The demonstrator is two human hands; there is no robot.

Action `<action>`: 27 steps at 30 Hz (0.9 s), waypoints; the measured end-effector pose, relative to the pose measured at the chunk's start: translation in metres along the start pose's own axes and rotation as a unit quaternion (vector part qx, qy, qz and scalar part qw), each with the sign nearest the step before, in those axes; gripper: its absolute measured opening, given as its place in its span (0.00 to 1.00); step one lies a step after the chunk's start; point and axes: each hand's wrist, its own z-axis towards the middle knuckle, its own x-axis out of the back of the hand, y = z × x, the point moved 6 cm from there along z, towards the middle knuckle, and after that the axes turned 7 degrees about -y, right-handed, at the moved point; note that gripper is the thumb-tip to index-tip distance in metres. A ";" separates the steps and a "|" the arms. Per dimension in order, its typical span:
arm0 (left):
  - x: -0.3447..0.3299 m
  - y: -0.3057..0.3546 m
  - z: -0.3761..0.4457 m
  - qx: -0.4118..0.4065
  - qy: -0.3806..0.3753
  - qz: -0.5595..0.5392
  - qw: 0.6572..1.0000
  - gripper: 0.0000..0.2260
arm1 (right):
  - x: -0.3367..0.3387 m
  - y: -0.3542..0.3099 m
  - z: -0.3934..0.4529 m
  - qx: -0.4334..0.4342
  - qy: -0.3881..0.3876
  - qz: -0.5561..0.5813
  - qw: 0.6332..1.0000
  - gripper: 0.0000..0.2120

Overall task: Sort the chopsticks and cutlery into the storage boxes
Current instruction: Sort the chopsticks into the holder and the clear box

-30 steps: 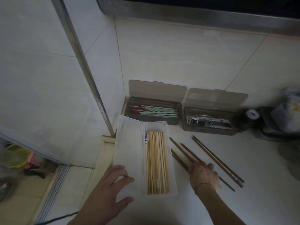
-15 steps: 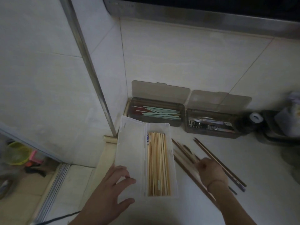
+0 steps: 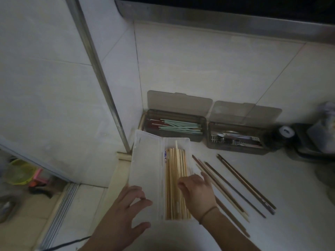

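The pale bamboo chopsticks (image 3: pixel 176 183) lie packed lengthwise in the clear plastic box (image 3: pixel 178 180) at the near desk (image 3: pixel 272 223) edge, one stick poking up past the rest. The right hand (image 3: pixel 196 192) sits over them with fingers curled on the bundle, probably settling a stick in. The left hand (image 3: pixel 126 211), fingers spread and relaxed, rests on the box's flat open lid (image 3: pixel 146 171), likely steadying it. Slim dark wooden chopsticks (image 3: pixel 243 183) wait loose on the desk just right. Behind, two smoky boxes: green chopsticks (image 3: pixel 181 126), metal cutlery (image 3: pixel 233 140)
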 end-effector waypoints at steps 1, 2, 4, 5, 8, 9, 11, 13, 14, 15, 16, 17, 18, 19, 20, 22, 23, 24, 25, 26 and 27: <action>0.000 0.000 0.000 0.000 0.001 -0.001 1.000 0.19 | -0.005 0.002 -0.003 0.000 -0.002 -0.025 1.000 0.07; -0.001 0.000 0.000 0.001 0.001 0.000 1.000 0.19 | -0.008 0.003 -0.004 0.002 0.006 -0.036 0.999 0.07; -0.002 -0.001 -0.001 0.003 0.003 -0.001 1.000 0.19 | -0.009 0.005 -0.005 0.004 0.015 -0.030 0.999 0.06; -0.003 -0.002 -0.002 0.003 0.003 -0.003 1.000 0.19 | -0.010 0.004 -0.004 0.005 0.010 -0.028 1.000 0.05; -0.004 -0.003 -0.002 0.006 0.001 -0.003 1.000 0.19 | -0.004 0.004 -0.001 0.038 0.031 0.024 0.999 0.05; -0.003 -0.003 -0.002 0.006 -0.001 -0.003 1.000 0.19 | 0.001 0.007 -0.003 0.041 0.060 0.062 0.995 0.06; -0.003 -0.002 -0.001 0.004 0.000 -0.006 1.000 0.19 | 0.012 0.028 -0.009 -0.001 0.121 0.089 0.989 0.08; -0.002 -0.002 -0.001 0.008 0.000 -0.007 1.000 0.19 | 0.013 0.066 -0.018 -0.122 0.110 0.041 0.986 0.07; -0.003 -0.002 -0.001 0.011 0.001 -0.005 1.000 0.19 | 0.008 0.087 -0.023 -0.198 0.057 0.008 0.979 0.08; -0.003 -0.002 -0.001 0.012 0.001 -0.004 1.000 0.19 | 0.002 0.104 -0.029 -0.252 -0.010 -0.033 0.967 0.10; -0.003 -0.002 -0.001 0.012 0.002 -0.003 1.000 0.19 | -0.005 0.115 -0.035 -0.280 -0.073 -0.075 0.954 0.12; -0.003 -0.002 -0.002 0.009 0.003 -0.002 1.000 0.19 | -0.011 0.123 -0.041 -0.293 -0.110 -0.103 0.944 0.13; -0.003 -0.002 -0.002 0.006 0.002 0.000 1.000 0.19 | -0.013 0.127 -0.046 -0.302 -0.118 -0.114 0.939 0.13; -0.003 -0.002 -0.001 0.004 0.003 0.001 1.000 0.19 | -0.013 0.129 -0.049 -0.308 -0.101 -0.111 0.939 0.12; -0.003 -0.002 -0.001 0.002 0.003 0.001 1.000 0.19 | -0.011 0.129 -0.052 -0.313 -0.075 -0.103 0.941 0.12; -0.004 -0.003 -0.001 0.002 0.000 0.003 1.000 0.19 | -0.010 0.128 -0.056 -0.323 -0.044 -0.090 0.941 0.11; -0.004 -0.003 -0.001 0.003 -0.002 0.003 1.000 0.19 | -0.010 0.129 -0.058 -0.328 -0.047 -0.091 0.939 0.10; -0.004 -0.004 -0.001 0.005 -0.004 0.001 1.000 0.19 | -0.011 0.131 -0.059 -0.337 -0.056 -0.091 0.936 0.10; -0.004 -0.004 -0.001 0.005 -0.005 -0.001 1.000 0.19 | -0.013 0.135 -0.059 -0.349 -0.075 -0.092 0.929 0.10; -0.004 -0.004 -0.001 0.005 -0.006 -0.002 1.000 0.19 | -0.014 0.137 -0.059 -0.358 -0.095 -0.098 0.924 0.10; -0.004 -0.003 -0.001 0.005 -0.006 -0.002 1.000 0.19 | -0.013 0.138 -0.056 -0.360 -0.110 -0.104 0.921 0.10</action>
